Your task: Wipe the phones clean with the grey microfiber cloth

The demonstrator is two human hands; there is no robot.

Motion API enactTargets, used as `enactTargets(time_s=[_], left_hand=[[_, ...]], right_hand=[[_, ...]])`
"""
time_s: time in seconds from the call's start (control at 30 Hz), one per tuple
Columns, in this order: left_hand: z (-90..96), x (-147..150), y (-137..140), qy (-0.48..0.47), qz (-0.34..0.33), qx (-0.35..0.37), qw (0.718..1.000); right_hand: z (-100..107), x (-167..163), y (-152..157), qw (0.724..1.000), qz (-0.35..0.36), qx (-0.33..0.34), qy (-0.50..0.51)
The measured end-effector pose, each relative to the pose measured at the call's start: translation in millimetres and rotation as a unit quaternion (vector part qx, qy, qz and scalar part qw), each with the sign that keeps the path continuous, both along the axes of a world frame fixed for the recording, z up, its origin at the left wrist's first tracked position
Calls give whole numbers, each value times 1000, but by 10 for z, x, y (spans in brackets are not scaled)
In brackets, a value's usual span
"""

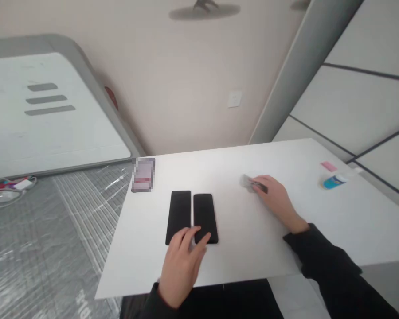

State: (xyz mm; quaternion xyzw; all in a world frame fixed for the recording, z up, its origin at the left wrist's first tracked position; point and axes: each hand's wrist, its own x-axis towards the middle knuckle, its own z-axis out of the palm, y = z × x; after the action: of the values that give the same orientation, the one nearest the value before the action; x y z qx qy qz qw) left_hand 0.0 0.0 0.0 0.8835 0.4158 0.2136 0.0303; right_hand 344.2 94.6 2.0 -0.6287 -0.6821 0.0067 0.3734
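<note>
Two black phones lie side by side on the white table, screens up: the left phone (179, 212) and the right phone (204, 215). My left hand (183, 261) is over their near ends, its thumb and fingers apart, with fingertips at the right phone's lower part. Whether they press on the screen I cannot tell. Farther right, my right hand (275, 195) is closed on a small grey-and-black object (260, 185). Its pale grey end points left, close to the tabletop, and its kind is too blurred to tell.
A blurred-out phone-like rectangle (143, 175) lies at the table's (239, 261) back left corner. A blue-labelled bottle (334, 180) and a pink piece (329, 166) are on the right. Beyond the left edge is a plastic-covered bed (53, 248) with cables on it.
</note>
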Motion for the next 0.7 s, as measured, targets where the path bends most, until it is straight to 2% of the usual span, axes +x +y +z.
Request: enactTargets(time_s=[0.13,0.23,0.3,0.47,0.57,0.63,0.7], left_hand=[[12,33,-199,11,21,-20,1000],[-31,58,-251,-2,29,-16,999],[-88,71,-254,-23,27,-7,999],[-200,88,-265,-54,32,17,998],[-200,103,-288,-61,49,28,997],[-188,115,-298,-62,63,26,996],[-183,123,-295,-63,68,31,995]], right_hand=[[40,-434,-250,990,135,-25,-17],[94,-886,-410,958,277,-38,-56],[88,-1101,-439,940,329,-26,-90],[-20,-1238,-225,930,352,-15,-101],[-83,-1266,-70,939,330,-6,-90],[-93,-1313,-85,943,323,-4,-79],[-70,-1356,-194,936,345,-9,-69]])
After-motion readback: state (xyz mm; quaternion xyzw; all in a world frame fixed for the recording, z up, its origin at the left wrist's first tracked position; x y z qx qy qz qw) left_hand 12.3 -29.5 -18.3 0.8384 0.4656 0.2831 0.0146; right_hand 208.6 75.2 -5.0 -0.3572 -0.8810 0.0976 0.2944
